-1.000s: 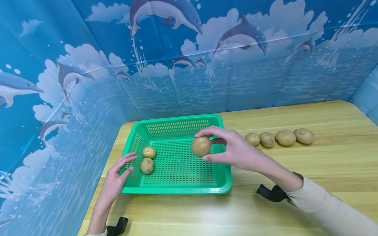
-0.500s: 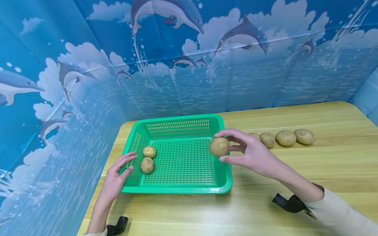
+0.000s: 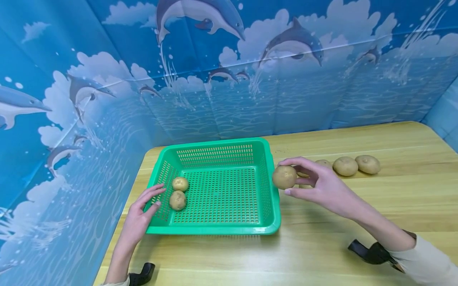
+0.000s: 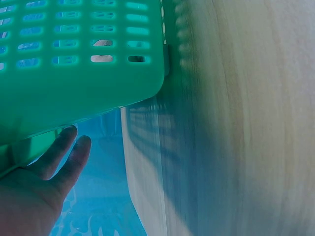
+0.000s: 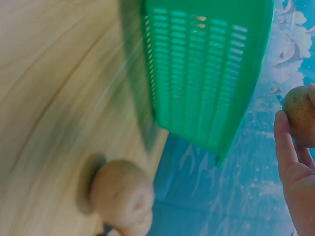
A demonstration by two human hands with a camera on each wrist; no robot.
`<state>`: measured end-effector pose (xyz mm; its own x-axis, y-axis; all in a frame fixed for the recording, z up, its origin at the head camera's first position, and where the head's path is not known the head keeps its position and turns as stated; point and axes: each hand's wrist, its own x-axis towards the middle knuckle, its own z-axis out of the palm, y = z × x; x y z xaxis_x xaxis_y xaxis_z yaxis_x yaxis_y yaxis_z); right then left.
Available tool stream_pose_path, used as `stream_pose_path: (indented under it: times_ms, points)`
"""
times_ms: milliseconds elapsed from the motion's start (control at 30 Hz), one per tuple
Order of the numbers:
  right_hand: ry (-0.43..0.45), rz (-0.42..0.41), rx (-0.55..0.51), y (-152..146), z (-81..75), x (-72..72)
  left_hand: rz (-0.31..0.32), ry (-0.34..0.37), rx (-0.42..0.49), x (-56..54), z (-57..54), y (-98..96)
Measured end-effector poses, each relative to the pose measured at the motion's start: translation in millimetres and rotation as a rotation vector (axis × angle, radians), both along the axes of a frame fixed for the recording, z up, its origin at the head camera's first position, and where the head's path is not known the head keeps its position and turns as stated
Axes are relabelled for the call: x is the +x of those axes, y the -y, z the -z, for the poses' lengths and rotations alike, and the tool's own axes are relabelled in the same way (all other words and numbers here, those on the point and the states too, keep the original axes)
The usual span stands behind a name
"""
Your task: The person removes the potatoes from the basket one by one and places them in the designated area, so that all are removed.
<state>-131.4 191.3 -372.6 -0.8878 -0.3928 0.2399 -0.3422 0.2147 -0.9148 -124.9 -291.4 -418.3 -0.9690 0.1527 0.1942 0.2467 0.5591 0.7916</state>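
Potato pinched in our right grip, we judged it best held clear of the basket rim at three o'clock, left grip loosely spread at nine.

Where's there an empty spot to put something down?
The green basket has bare floor right of its two potatoes. The table is bare in front of the basket, between the forearms. It's crowded right of the basket, where the right hand holds a potato near the potato row; the left hand crowds the basket's left edge.
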Motion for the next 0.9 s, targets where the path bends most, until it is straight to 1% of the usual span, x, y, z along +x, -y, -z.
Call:
stream_pose_path:
  times_ms: [200, 367, 567, 733, 900]
  points:
    - [0.01, 0.035, 0.041, -17, 5.9, 3.3, 0.003, 0.003, 0.007, 0.0, 0.2, -0.3]
    - [-0.005, 0.081, 0.089, -31, 10.6, 5.7, 0.001, 0.002, 0.014, -0.6, 0.8, -0.3]
    - [-0.022, 0.151, 0.142, -49, 16.7, 4.4, 0.004, -0.001, 0.016, -0.3, -0.5, -0.5]
    - [-0.033, 0.187, 0.198, -65, 23.6, 2.7, 0.001, 0.002, 0.014, 0.7, -1.4, -0.1]
    - [-0.063, 0.184, 0.254, -80, 31.6, 1.5, 0.003, 0.007, 0.009, 0.4, -1.3, -0.3]
